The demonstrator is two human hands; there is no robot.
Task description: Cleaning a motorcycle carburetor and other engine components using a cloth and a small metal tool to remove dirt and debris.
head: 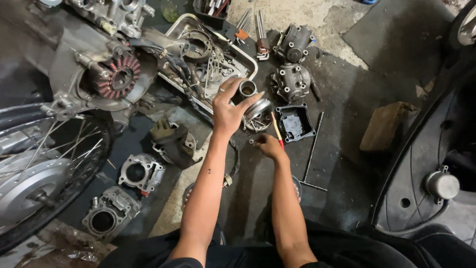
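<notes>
Engine lies fully stripped on the floor (pixel 347 164); nothing visibly reassembled, so I judge the work early-to-middle.

Left hand (pixel 229 111) grasps a round metal clutch part (pixel 250 99), lifted beside the parts tray (pixel 250 62). Right hand (pixel 268 145) pinches a red-handled screwdriver (pixel 276 130), just below.

Count: cylinder blocks near the wheel (pixel 47 164), two (pixel 140 172); cylinder heads, two (pixel 291 82); black cover (pixel 294 122), one.

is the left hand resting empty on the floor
No, the left hand is raised and grips a round metal engine part above the floor.
</notes>
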